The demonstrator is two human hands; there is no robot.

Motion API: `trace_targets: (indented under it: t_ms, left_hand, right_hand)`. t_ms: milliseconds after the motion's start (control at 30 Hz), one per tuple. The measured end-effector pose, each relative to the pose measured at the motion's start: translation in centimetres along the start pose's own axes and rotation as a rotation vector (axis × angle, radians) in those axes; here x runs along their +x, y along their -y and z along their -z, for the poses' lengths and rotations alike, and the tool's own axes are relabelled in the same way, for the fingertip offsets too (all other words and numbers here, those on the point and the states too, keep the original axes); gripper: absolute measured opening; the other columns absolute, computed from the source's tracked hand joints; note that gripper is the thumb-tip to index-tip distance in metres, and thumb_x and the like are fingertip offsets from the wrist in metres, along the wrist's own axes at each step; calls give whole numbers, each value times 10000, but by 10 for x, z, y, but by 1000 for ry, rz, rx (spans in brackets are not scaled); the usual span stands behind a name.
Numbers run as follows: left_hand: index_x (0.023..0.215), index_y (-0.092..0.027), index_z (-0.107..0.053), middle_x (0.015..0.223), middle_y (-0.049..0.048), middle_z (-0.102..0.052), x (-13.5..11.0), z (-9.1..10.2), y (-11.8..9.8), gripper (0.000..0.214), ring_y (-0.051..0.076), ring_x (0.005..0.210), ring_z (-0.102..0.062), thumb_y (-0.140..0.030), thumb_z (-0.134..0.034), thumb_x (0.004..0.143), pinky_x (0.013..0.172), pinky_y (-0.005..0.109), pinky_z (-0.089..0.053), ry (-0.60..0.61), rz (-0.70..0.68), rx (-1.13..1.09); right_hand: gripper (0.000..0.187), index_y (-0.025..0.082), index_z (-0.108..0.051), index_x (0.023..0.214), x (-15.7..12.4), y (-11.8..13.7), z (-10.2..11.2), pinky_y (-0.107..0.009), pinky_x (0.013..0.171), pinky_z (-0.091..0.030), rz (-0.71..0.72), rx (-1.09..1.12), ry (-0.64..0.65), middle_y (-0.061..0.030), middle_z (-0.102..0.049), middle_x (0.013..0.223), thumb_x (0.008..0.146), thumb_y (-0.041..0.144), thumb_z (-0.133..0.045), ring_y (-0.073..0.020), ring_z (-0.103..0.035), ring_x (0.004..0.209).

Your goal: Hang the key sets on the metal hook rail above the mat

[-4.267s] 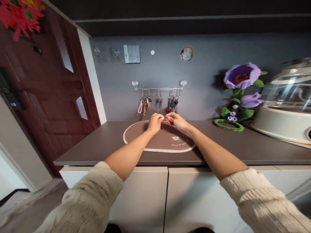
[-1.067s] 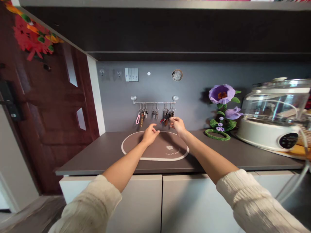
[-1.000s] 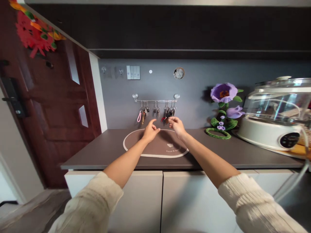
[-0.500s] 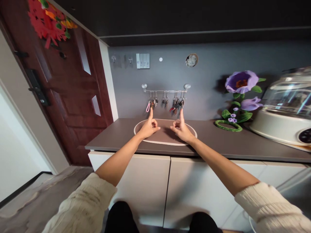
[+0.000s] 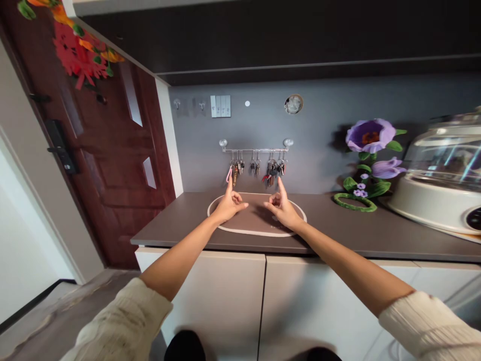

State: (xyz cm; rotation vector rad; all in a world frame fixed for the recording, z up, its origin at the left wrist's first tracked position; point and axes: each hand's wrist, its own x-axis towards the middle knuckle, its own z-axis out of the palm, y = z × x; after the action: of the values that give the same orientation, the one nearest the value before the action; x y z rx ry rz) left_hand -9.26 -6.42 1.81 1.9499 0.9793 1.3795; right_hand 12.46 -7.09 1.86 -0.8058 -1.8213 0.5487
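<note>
Both my hands are raised over an oval brown mat (image 5: 259, 200) with a pale rim on the counter. On my left hand (image 5: 230, 204) the index finger points up and the thumb sticks out inward, the other fingers curled; nothing is held. My right hand (image 5: 282, 208) mirrors that pose, also holding nothing. Behind them a metal rail (image 5: 257, 150) on the grey wall carries several bunches of keys. My left fingertip appears just below a pink strap (image 5: 229, 174), my right one below a dark key bunch (image 5: 273, 169). Contact with the keys cannot be made out.
Purple fabric flowers (image 5: 371, 136) with a green ring base stand on the right, beside a white appliance (image 5: 436, 195) with a clear lid. A dark shelf (image 5: 285, 40) overhangs the counter (image 5: 165, 220). White cabinet doors (image 5: 214, 296) lie below; a red-brown door (image 5: 108, 175) is at left.
The view has tilted up slightly, so the scene sits lower. My index fingers and thumbs are spread a bit wider, and the hands sit lower against the keys.
</note>
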Motion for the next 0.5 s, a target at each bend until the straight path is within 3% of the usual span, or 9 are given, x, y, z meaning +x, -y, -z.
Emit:
trace_targets:
  t_ms: [100,167,267,400,500]
  left_hand:
    - [1394,-219,-84,971,41,-552,22,15,10,988,130,857,-509,-336,-684,618,806,280,-397,-175,78,122]
    - [1362,-186,-224,1115,92,-521,41,28,16,942,194,1022,-479,-366,-710,576,885,320,-363,-284,145,212]
    - [1312,-159,-313,1275,144,-421,70,41,26,907,260,1186,-376,-394,-728,541,968,362,-301,-371,237,271]
    - [1234,-154,-380,1313,166,-387,107,38,34,832,258,1188,-395,-386,-745,524,949,350,-335,-418,303,160]
    - [1115,-150,-448,1160,139,-528,129,21,36,697,201,1018,-532,-337,-760,520,841,305,-417,-435,309,-47]
  right_hand:
    - [851,249,-131,1395,21,-11,17,-310,728,-450,-56,-45,-38,-19,-539,864,702,395,-605,-137,-516,722]
    - [823,204,-258,1358,42,-21,32,-345,807,-437,-124,-112,-154,-64,-541,969,663,428,-636,-168,-532,814]
    - [896,156,-309,1326,76,-38,55,-374,872,-411,-219,-183,-290,-134,-506,1136,576,450,-699,-240,-509,993]
    - [1024,140,-259,1333,110,-57,69,-358,890,-417,-327,-116,-435,-182,-435,1261,495,485,-735,-274,-476,1093]
    - [1061,147,-262,1318,126,-68,62,-346,918,-406,-346,-11,-487,-168,-465,1240,441,472,-762,-258,-487,1096]
